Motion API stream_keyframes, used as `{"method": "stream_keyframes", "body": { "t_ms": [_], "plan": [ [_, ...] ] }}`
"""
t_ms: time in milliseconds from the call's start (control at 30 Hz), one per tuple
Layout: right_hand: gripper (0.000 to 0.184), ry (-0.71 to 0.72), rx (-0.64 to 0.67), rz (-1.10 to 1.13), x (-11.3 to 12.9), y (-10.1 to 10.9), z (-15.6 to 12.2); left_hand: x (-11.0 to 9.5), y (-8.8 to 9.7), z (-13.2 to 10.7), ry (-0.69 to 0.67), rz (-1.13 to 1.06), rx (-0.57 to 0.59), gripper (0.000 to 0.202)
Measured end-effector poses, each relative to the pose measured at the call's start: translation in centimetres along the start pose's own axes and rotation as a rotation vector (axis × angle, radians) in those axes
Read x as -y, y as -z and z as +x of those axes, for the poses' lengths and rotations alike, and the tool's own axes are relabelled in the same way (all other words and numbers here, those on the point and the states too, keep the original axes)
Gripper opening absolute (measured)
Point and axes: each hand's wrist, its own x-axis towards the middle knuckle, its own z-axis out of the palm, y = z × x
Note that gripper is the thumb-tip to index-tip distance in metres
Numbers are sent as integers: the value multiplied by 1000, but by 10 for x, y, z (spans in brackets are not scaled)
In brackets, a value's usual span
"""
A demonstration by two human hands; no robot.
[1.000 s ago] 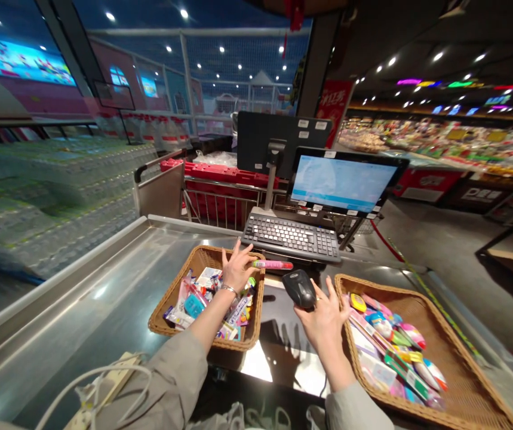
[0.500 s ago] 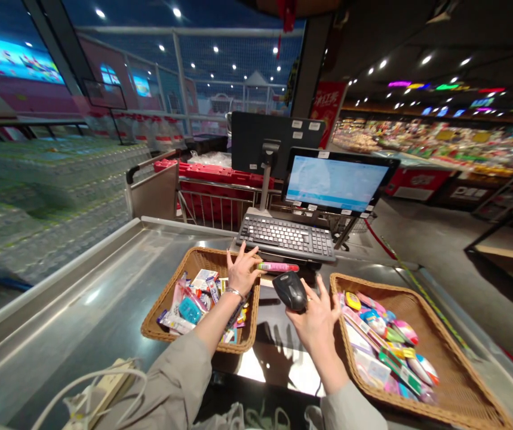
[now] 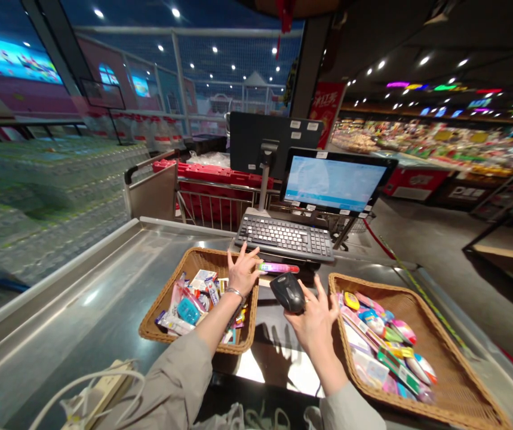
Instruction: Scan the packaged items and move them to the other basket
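Note:
My left hand [image 3: 241,274] pinches the left end of a slim pink packet [image 3: 278,268], its other fingers spread. The packet lies level just before the keyboard, its kind not readable. In my right hand [image 3: 313,318] is a black barcode scanner [image 3: 287,292], its head tilted toward the packet, close below it. Under my left forearm stands a wicker basket [image 3: 149,327] with small wrapped sweets and a blue item, partly hidden by the arm. To the right of my right hand is a larger wicker basket [image 3: 460,376], holding colourful egg-shaped toys and flat boxes.
A keyboard [image 3: 285,237] and a lit monitor [image 3: 334,182] stand at the counter's back, beside a second screen [image 3: 274,142] seen from behind. A power strip with white cables [image 3: 104,394] lies at lower left on the metal counter [image 3: 99,292].
The packet looks brighter, with a purple and green glow on its left part. The scanner has shifted very slightly left. Both hands keep their grips.

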Motion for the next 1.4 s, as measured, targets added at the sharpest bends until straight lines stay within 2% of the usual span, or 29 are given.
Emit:
{"method": "stream_keyframes", "body": {
  "t_ms": [200,433,733,1033,1167,1400],
  "plan": [
    [18,16,-20,4,0,0,-1,0,-4,0,-43,-51,-109,12],
    [23,22,-47,-42,-7,0,-1,2,-9,1,-73,-41,-128,13],
    [20,-48,-74,-101,-24,4,0,-3,-16,8,-115,-65,-128,14],
    [32,-122,-171,-154,-52,12,-4,-25,-28,17,-176,-107,-90,13],
    [35,-180,-173,-175,-62,22,-7,-36,-34,21,-201,-122,-61,14],
    [38,-209,-281,-242,-74,42,-13,-56,-46,27,-254,-162,-26,17]
  ]
}}
